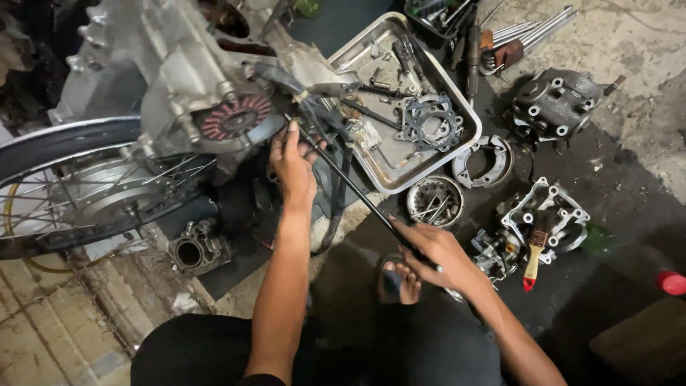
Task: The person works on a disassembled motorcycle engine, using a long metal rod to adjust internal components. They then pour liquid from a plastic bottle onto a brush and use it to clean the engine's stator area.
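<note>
Gripping a long black rod, the right hand is closed at its lower end; its upper end is pinched by the left hand beside the engine.

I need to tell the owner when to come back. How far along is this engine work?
Well into teardown: cylinder head and gasket are off, parts fill the metal tray. Right hand works a long black rod at the engine; left hand steadies. No reassembly visible.
</note>
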